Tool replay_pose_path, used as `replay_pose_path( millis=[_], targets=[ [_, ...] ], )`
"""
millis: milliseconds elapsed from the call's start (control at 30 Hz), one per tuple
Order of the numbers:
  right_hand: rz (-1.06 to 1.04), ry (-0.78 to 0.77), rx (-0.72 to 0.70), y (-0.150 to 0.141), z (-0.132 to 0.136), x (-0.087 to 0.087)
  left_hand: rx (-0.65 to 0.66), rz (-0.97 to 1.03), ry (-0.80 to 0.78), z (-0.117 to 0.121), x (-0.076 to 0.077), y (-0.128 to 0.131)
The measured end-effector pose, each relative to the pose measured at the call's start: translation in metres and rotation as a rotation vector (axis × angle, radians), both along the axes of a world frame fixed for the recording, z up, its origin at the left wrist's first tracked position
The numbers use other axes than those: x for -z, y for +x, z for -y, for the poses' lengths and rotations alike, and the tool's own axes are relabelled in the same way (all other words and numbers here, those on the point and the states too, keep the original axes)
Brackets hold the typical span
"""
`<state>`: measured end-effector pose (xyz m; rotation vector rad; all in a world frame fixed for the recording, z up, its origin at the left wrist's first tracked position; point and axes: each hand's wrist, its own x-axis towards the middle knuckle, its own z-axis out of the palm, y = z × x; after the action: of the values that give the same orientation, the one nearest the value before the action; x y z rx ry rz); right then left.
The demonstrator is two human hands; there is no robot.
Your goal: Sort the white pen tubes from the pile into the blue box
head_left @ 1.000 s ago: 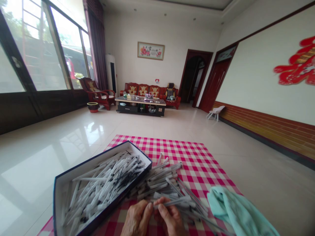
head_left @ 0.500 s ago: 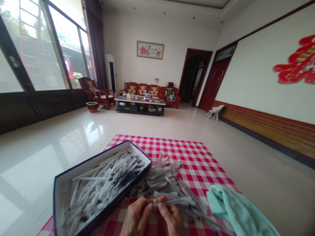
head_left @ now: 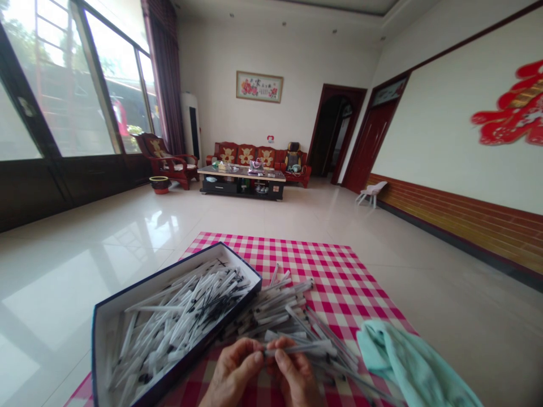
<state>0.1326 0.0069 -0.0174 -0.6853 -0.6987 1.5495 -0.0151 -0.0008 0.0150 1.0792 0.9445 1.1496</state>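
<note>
A pink-checked cloth [head_left: 271,254] is spread on the floor, with an open box [head_left: 159,277] at 9 o'clock and loose plastic tubes [head_left: 280,308] at 12 o'clock. One tube [head_left: 299,349] is pinched between both hands [head_left: 263,373]; if the pinch is loosened, it could be dropped into the pile.

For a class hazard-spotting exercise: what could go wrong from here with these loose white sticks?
The loose white sticks lie on a checked cloth beside the open box, so a nudge could roll some onto the tile floor. The stick pinched between the left hand and right hand might snag the pile.
</note>
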Motion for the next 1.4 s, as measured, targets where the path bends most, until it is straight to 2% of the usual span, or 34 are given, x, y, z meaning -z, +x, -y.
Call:
replay_pose_path(
  millis=[167,300,433,633,900,1133,1267,1400],
  targets=[
    [0.019,0.016,-0.003,-0.001,0.001,-0.001,0.010,-0.099,0.076,-0.002,0.008,0.003],
    [0.043,0.001,0.050,-0.002,0.003,-0.004,-0.066,-0.232,0.077,0.000,0.011,0.008],
    [0.060,-0.007,0.071,-0.003,0.003,-0.006,-0.096,-0.302,0.095,0.002,0.004,0.009],
    [0.049,0.012,0.035,-0.003,0.002,-0.004,-0.002,-0.244,0.185,0.004,-0.009,0.004],
    [0.041,0.001,0.031,-0.005,0.004,-0.007,-0.078,-0.456,0.156,0.003,0.000,0.005],
    [0.051,-0.045,0.086,-0.004,0.004,-0.008,-0.143,-0.421,0.084,0.002,0.002,0.005],
    [0.026,-0.035,0.063,-0.001,0.000,-0.004,-0.209,-0.506,0.229,0.003,-0.004,0.001],
    [0.030,-0.056,0.049,0.000,0.000,-0.004,-0.421,-0.765,0.578,0.000,-0.014,-0.011]
  ],
)
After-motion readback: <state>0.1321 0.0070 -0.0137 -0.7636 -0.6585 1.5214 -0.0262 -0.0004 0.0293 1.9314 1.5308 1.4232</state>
